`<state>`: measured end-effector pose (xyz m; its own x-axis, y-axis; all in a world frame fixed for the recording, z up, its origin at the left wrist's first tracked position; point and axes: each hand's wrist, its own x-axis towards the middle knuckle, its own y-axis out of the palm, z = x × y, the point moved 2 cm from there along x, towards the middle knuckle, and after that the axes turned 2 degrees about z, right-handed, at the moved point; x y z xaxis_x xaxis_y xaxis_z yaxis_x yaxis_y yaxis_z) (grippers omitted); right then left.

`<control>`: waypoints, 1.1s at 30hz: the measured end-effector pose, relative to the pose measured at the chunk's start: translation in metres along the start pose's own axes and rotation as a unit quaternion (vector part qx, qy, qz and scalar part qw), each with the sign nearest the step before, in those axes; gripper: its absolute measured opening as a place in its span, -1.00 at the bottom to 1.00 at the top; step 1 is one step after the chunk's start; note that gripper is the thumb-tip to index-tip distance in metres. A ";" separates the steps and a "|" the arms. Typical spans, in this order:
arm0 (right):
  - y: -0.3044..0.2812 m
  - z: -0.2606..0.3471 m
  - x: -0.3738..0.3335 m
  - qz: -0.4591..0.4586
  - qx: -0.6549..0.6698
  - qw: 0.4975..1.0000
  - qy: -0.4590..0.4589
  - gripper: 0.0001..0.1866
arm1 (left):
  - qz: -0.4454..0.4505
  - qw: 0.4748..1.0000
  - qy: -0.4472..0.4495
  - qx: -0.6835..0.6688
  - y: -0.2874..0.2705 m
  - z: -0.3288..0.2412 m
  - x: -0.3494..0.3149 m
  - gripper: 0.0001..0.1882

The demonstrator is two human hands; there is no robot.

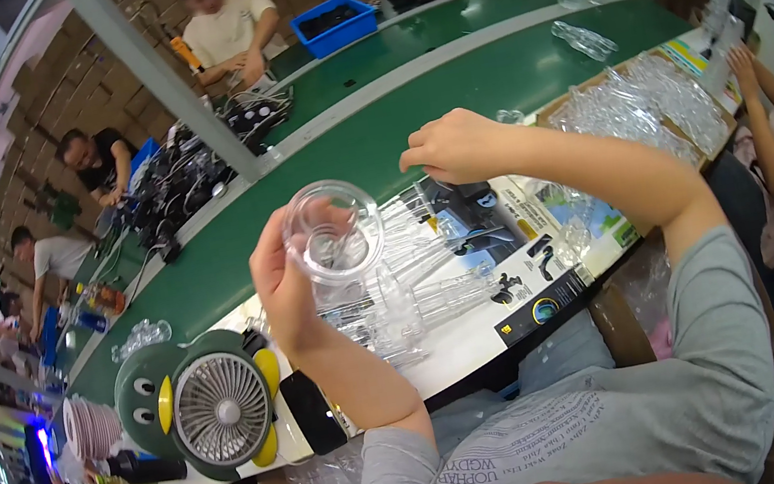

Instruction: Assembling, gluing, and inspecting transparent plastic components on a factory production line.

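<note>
Clear plastic cup (332,232), round mouth tilted toward the wearer, sits raised above the near edge of the white worktop (463,336), in open air over a row of transparent blister trays (404,285). Left hand (284,284) grips its side, fingers curled around the rim, wrist bent upward. Right hand (453,145) hovers farther out, knuckles up, fingers folded down; whether they pinch anything cannot be told. Beside the left elbow stands a green penguin-shaped fan (204,398).

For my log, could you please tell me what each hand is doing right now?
Left hand: holding a clear plastic cup.
Right hand: curled over the packaging; any grip cannot be told.
</note>
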<state>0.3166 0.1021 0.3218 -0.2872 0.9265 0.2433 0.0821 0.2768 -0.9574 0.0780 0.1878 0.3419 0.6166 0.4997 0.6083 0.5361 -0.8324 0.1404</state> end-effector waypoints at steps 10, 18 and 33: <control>-0.065 0.091 -0.010 -0.076 0.234 0.967 0.069 -0.60 | -0.048 0.997 -0.023 0.057 0.012 -0.002 0.006 -0.63; -0.056 0.074 -0.024 -0.077 0.305 0.937 0.153 -0.64 | 0.002 0.999 -0.049 0.015 0.055 0.019 0.014 -0.61; -0.050 0.059 -0.040 -0.036 0.296 0.947 0.120 -0.74 | 0.094 0.970 -0.122 0.188 0.079 0.025 0.009 -0.23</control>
<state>0.2680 0.0358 0.3509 -0.0402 0.9614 0.2720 -0.5000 0.2163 -0.8385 0.1400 0.1328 0.3394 0.8170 0.4276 0.3869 0.5453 -0.7912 -0.2769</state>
